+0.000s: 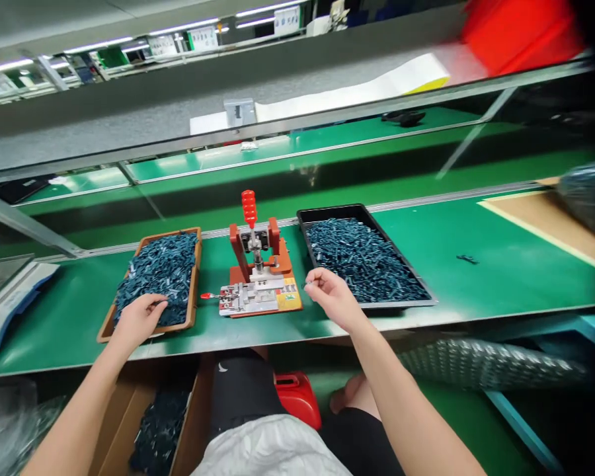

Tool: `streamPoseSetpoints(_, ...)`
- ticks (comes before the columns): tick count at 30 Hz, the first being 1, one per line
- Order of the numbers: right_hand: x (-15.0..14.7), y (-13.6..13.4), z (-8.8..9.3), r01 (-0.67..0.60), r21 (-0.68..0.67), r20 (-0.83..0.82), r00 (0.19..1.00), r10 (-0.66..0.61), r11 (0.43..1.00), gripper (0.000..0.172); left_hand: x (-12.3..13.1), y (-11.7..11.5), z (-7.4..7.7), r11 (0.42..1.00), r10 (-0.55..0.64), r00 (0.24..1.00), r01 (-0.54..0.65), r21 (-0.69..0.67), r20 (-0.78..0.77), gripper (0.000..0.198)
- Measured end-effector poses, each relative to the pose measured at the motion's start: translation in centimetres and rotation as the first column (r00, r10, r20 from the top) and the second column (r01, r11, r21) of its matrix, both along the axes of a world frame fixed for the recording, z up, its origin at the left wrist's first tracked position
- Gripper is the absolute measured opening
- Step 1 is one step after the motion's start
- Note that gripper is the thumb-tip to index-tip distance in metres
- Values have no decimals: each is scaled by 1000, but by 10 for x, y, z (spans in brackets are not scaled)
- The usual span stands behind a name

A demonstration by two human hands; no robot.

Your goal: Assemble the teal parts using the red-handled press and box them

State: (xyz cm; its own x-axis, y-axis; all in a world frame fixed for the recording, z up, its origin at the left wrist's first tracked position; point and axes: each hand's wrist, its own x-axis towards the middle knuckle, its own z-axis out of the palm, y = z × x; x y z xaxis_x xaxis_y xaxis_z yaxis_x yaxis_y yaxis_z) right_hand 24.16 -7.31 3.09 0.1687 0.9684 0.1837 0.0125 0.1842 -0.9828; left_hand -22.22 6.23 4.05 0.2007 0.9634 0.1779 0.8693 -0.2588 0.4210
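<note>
A small red press jig [258, 274] with a red-knobbed lever stands on the green bench between two trays. My left hand [139, 318] rests palm down on the dark blue parts heaped in the brown tray [194, 291], its fingers curled into the pile. My right hand [327, 294] hovers between the jig and the black tray [327, 213] of similar dark parts. Its thumb and fingers are pinched on a tiny piece that I cannot name.
A cardboard box [114, 423] of more dark parts sits under the bench by my left knee, beside a red stool [297, 396]. One loose part [467, 258] lies on the mat to the right. A brown board [550, 221] and a conveyor lie beyond.
</note>
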Motion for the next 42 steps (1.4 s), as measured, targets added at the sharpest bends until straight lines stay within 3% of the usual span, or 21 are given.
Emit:
streamPoseSetpoints(3,-32,1,-14,12,117,297,954,-47,993,14,7,-12,12,991,41,999,-44,126,26,38)
streamPoseSetpoints(7,-54,-4,-46,132,190,354,915,-193,973,13,29,-27,18,984,94,978,-120,132,184,36)
streamPoseSetpoints(10,-58,-10,-70,234,217,323,899,-295,948,15,58,-36,17,997,28,946,-50,59,324,41)
streamPoseSetpoints(13,-61,-12,-86,262,165,317,899,-302,951,19,92,-40,16,995,-87,922,96,-5,376,46)
streamPoseSetpoints(17,-62,-6,-89,318,80,350,878,-325,945,31,135,-41,7,962,-201,906,254,-99,374,29)
streamPoseSetpoints(22,-59,-1,-86,353,139,351,856,-380,925,29,167,-45,-4,944,-190,874,288,-163,446,18)
streamPoseSetpoints(24,-60,-3,-87,327,182,358,856,-372,927,29,173,-52,4,948,-220,849,302,-100,481,17)
streamPoseSetpoints(26,-62,-4,-87,307,199,379,852,-362,931,29,181,-60,23,940,-341,825,307,151,451,18)
streamPoseSetpoints(27,-62,-3,-87,312,208,391,842,-371,927,29,187,-64,35,892,-428,810,306,334,401,17)
streamPoseSetpoints(28,-62,-2,-86,329,220,403,827,-392,918,29,194,-67,48,800,-515,791,305,516,332,17)
streamPoseSetpoints(30,-62,5,-83,372,242,441,780,-443,896,29,215,-70,75,548,-653,742,321,772,155,21)
streamPoseSetpoints(32,-60,13,-80,391,220,501,741,-448,893,28,240,-69,98,342,-708,706,370,864,-22,29)
streamPoseSetpoints(33,-58,18,-79,385,191,536,730,-425,903,27,252,-68,108,272,-710,697,402,874,-100,31)
streamPoseSetpoints(35,-57,24,-79,360,133,597,715,-364,923,26,273,-62,124,205,-691,698,439,875,-189,31)
streamPoseSetpoints(37,-56,27,-81,330,113,637,699,-324,937,24,287,-53,140,248,-661,730,431,868,-174,27)
streamPoseSetpoints(42,-55,24,-86,307,139,623,712,-324,941,12,305,5,172,553,-593,803,364,749,48,23)
